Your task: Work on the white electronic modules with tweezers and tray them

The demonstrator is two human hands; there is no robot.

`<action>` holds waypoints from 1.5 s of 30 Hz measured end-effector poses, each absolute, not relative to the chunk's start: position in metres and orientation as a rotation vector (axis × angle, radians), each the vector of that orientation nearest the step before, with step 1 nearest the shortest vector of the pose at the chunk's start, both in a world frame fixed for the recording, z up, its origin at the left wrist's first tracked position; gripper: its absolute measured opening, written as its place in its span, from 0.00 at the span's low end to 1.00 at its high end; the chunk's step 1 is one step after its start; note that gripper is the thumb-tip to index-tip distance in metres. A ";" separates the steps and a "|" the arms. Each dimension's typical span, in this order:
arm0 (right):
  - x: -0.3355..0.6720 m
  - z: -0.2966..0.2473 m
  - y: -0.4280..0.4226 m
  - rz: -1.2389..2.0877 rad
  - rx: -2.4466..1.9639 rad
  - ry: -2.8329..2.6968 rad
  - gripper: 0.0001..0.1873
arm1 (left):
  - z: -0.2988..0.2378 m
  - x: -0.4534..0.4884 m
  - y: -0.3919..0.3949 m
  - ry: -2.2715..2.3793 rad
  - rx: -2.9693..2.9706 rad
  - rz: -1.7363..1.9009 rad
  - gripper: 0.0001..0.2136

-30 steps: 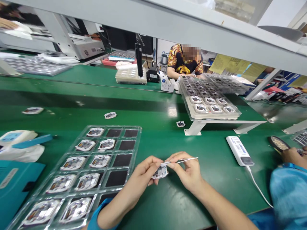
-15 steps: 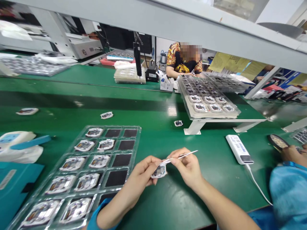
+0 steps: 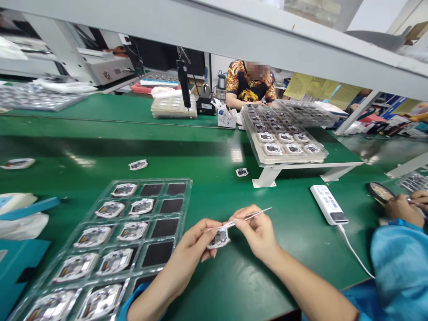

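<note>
My left hand [image 3: 189, 245] is closed on a small white-framed electronic module [image 3: 219, 239], with circuit parts showing on its face. In my right hand [image 3: 259, 234] are thin metal tweezers [image 3: 261, 212], pinched between thumb and fingers. They slant across the module's upper edge, and their working tip lies close to my left thumb, too fine to make out. To the left lies a clear plastic tray [image 3: 166, 226]. Similar modules sit in its left and middle columns, while dark pockets show on its right side.
Loose modules lie on the green bench, one [image 3: 241, 172] near a white stand [image 3: 265, 178] bearing stacked trays [image 3: 287, 159]. A white corded device [image 3: 329, 205] rests at right, beside a co-worker's hand [image 3: 404, 210]. Another person [image 3: 250, 84] sits opposite. A shelf beam [image 3: 214, 26] crosses above.
The view has shifted slightly, so most of the scene sits a little further left. A second hand of the co-worker at right now shows. My hands keep the same hold on module and tweezers.
</note>
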State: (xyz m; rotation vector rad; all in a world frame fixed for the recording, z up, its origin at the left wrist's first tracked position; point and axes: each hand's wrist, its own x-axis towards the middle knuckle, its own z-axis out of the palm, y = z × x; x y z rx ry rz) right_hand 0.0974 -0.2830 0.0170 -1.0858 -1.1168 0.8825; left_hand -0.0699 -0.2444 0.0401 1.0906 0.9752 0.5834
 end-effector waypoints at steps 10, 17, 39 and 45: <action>0.096 0.023 -0.286 0.726 -1.070 -1.272 0.05 | 0.038 -0.072 -0.244 0.951 1.106 0.597 0.14; 0.093 0.022 -0.286 0.721 -1.016 -1.250 0.05 | 0.033 -0.070 -0.243 0.954 1.017 0.658 0.09; 0.096 0.036 -0.286 0.112 -0.896 -1.531 0.01 | 0.018 -0.075 -0.199 0.957 1.707 0.511 0.16; 0.097 0.038 -0.283 0.009 -0.900 -1.527 0.07 | 0.013 -0.052 -0.107 1.258 2.339 0.641 0.19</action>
